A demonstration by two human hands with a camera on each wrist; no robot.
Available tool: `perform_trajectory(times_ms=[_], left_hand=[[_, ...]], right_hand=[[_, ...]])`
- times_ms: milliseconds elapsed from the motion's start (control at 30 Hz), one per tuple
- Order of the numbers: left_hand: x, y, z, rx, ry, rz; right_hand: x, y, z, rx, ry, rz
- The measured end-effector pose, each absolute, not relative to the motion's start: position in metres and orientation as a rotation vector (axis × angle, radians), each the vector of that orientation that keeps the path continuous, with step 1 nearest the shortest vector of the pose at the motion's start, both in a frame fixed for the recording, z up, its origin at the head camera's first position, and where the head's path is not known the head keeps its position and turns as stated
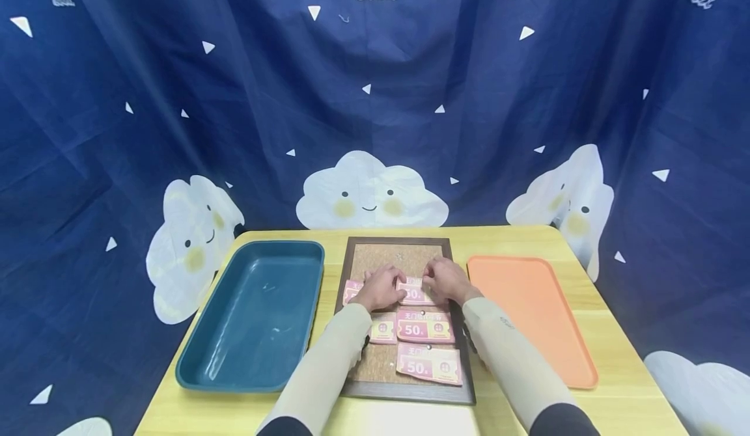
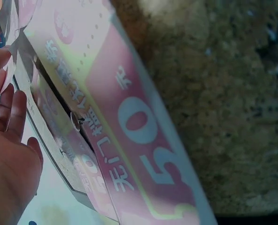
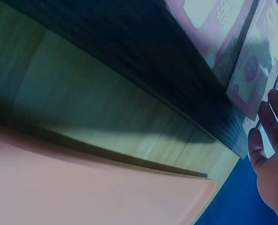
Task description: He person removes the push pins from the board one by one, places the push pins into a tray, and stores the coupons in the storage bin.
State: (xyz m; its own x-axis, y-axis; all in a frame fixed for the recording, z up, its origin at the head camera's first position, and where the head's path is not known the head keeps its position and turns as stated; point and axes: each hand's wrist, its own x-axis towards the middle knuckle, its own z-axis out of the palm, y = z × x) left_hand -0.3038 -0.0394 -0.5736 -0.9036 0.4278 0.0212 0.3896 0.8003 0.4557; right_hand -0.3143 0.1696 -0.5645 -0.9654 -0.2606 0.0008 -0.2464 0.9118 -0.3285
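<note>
A framed cork board (image 1: 375,372) lies on the table with pink and yellow coupons marked 50 pinned on it. Both hands work at the top coupon (image 1: 413,295) of its right column. My left hand (image 1: 382,287) pinches this coupon near its left end, and my right hand (image 1: 448,280) has curled fingers at the upper right end. Below it are a middle coupon (image 1: 424,327) and a bottom coupon (image 1: 430,364), each with a round pin at its top edge. My left arm partly hides the left column. A pin (image 2: 75,121) shows close up in the left wrist view.
A deep teal tray (image 1: 249,322) stands left of the board. To its right lies a shallow orange tray (image 1: 530,319), close to the board's dark frame (image 3: 129,61). Behind the wooden table (image 1: 621,364) hangs a blue curtain (image 1: 387,130) with clouds.
</note>
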Motion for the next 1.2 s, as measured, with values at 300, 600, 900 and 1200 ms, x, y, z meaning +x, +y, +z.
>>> perform_trajectory(times_ms=[300, 600, 900, 1200], left_hand=[[-0.303, -0.04, -0.568, 0.654, 2.862, 0.829], [-0.305, -0.043, -0.569, 0.605, 2.817, 0.898], [-0.304, -0.047, -0.567, 0.497, 2.747, 0.992], [-0.304, -0.054, -0.559, 0.412, 2.621, 1.262]], right_hand=[[-0.315, 0.171, -0.56, -0.392, 3.046, -0.518], [-0.314, 0.176, -0.557, -0.331, 3.022, -0.525], [-0.314, 0.18, -0.555, -0.273, 3.007, -0.494], [-0.317, 0.187, -0.553, -0.309, 3.055, -0.485]])
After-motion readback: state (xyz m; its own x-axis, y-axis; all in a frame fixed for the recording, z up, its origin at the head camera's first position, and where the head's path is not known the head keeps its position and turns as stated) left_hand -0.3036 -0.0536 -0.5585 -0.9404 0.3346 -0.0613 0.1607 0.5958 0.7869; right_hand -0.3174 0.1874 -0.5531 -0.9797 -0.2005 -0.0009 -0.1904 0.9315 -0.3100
